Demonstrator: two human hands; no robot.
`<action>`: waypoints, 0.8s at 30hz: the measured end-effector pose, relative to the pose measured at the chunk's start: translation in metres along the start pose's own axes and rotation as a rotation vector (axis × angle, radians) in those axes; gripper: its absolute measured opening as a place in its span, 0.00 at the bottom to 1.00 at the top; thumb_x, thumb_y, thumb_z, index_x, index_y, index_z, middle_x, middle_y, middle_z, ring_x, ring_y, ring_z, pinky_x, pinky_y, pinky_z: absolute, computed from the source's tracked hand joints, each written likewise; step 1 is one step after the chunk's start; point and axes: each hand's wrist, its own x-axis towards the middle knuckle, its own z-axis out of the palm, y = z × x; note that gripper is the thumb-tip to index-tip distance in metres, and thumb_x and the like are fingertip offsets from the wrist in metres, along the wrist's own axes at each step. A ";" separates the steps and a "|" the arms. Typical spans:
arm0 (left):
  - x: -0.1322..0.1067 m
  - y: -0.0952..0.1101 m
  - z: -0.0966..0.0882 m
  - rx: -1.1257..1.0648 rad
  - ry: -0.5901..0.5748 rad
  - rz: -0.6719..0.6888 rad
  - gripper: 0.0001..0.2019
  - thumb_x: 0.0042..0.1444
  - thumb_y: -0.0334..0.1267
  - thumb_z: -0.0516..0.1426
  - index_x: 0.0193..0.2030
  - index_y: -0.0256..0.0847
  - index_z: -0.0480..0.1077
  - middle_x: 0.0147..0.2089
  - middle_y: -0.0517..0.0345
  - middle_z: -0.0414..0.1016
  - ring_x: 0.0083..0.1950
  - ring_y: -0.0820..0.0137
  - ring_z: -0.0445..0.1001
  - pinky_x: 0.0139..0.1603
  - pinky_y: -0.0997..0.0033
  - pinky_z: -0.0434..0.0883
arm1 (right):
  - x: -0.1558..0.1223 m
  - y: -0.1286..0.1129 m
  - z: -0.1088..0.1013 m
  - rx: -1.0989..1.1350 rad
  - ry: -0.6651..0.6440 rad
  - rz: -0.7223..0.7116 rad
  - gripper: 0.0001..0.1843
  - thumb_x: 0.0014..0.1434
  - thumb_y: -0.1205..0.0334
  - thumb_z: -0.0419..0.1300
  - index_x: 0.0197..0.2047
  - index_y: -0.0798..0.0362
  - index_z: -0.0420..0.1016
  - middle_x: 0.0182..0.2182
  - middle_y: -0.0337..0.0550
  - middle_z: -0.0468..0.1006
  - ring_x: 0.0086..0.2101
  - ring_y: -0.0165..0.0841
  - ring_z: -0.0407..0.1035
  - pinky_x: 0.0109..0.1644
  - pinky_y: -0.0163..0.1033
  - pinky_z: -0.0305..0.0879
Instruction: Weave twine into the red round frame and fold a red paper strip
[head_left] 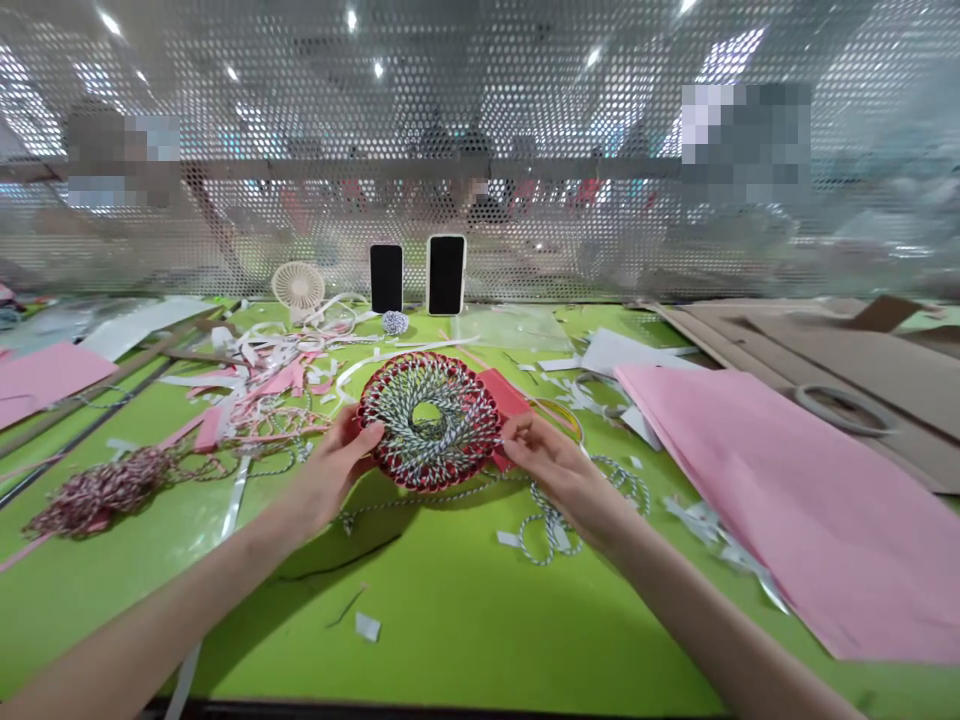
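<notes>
A round ring woven from black-and-white cord [409, 445], with a red scalloped rim and an open hole at its centre, is held up above the green table [480, 600]. My left hand [341, 460] grips its left edge, thumb on the front face and fingers behind. At the right edge, my right hand [544, 450] pinches the rim or a strand there; the fingertips partly hide which. Loose black-and-white cord [547, 525] lies in loops below my right hand. Behind the ring, a red piece [504, 393] shows partly.
Two phones [447, 275] stand against the perforated screen [525, 120], near a small fan [298, 287] and a cord ball [395, 322]. Pink scraps and a dark red cord bundle [105, 490] lie left. Pink sheets [795, 490], cardboard [862, 360] and a tape roll [844, 408] lie right.
</notes>
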 end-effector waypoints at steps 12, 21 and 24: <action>0.002 0.005 -0.006 0.202 -0.090 -0.018 0.17 0.47 0.43 0.59 0.42 0.39 0.66 0.44 0.52 0.73 0.41 0.67 0.72 0.44 0.66 0.70 | -0.001 -0.002 0.002 -0.048 0.052 -0.076 0.05 0.53 0.58 0.57 0.29 0.49 0.66 0.27 0.37 0.63 0.29 0.29 0.59 0.35 0.37 0.57; -0.001 0.001 -0.006 0.193 -0.134 -0.145 0.22 0.45 0.40 0.61 0.47 0.40 0.63 0.41 0.53 0.75 0.35 0.71 0.74 0.39 0.72 0.72 | 0.000 0.001 -0.002 -0.021 0.149 -0.135 0.04 0.53 0.57 0.56 0.30 0.48 0.66 0.34 0.39 0.69 0.41 0.33 0.63 0.49 0.42 0.56; -0.002 0.002 -0.005 0.087 -0.053 -0.186 0.21 0.46 0.36 0.61 0.48 0.39 0.63 0.46 0.50 0.73 0.35 0.72 0.74 0.37 0.75 0.73 | 0.000 0.001 -0.004 0.018 0.190 -0.132 0.06 0.52 0.56 0.57 0.30 0.48 0.67 0.43 0.41 0.69 0.46 0.35 0.62 0.52 0.45 0.56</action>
